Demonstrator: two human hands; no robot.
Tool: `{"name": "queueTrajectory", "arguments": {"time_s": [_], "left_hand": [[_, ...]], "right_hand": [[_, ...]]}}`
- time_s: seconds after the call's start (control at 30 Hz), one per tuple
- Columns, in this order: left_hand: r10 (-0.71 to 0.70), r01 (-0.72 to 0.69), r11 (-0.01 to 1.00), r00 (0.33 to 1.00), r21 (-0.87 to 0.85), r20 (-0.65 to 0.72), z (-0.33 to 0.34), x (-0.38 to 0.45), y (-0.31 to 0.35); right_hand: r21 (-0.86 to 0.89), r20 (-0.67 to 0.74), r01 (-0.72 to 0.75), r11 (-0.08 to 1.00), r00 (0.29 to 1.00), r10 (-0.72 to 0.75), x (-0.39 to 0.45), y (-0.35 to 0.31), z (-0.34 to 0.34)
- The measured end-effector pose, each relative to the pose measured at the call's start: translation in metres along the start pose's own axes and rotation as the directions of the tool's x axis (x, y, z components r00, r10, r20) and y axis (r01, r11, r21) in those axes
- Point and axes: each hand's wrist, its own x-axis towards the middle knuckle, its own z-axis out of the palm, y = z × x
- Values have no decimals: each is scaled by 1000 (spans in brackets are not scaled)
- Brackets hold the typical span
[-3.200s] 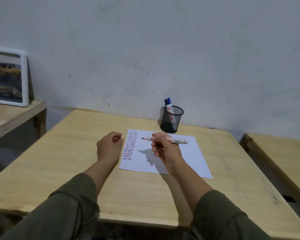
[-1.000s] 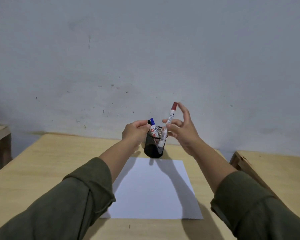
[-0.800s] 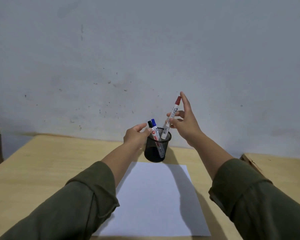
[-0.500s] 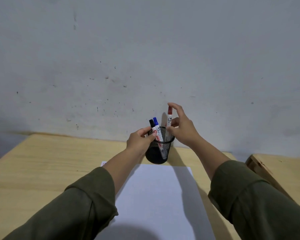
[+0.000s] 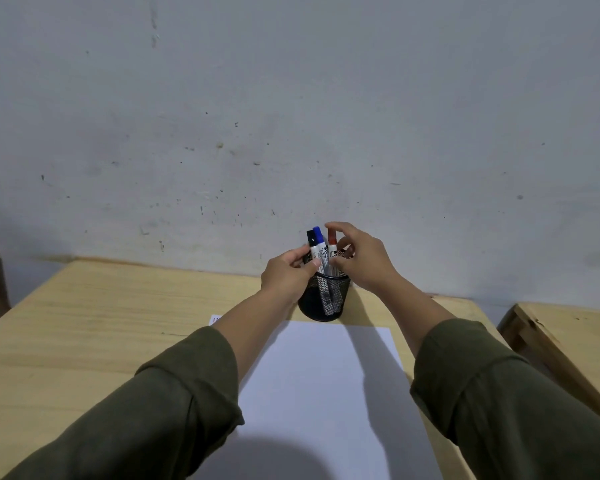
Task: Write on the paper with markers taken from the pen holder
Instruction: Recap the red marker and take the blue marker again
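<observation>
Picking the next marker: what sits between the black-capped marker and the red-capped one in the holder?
In the head view, the blue-capped marker stands between the black-capped marker and the red-capped marker, all upright in the mesh pen holder.

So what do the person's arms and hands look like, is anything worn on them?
Both arms wear long, loose olive-green sleeves, the left sleeve and right sleeve pushed up to mid-forearm, with bunched cuffs. The left hand and right hand are bare: no gloves, rings or watch visible.

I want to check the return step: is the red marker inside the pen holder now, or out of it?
Inside. The red marker stands upright in the pen holder, only its capped end above the rim, beside two other markers.
</observation>
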Motion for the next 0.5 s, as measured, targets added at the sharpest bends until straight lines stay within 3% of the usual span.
{"name": "queueTrajectory", "arguments": {"time_s": [0.5], "left_hand": [[15,-10,996,998,87,-63,-1,-15,13]], "right_hand": [[54,-61,-35,998,997,39,-15,-17,-18]]}}
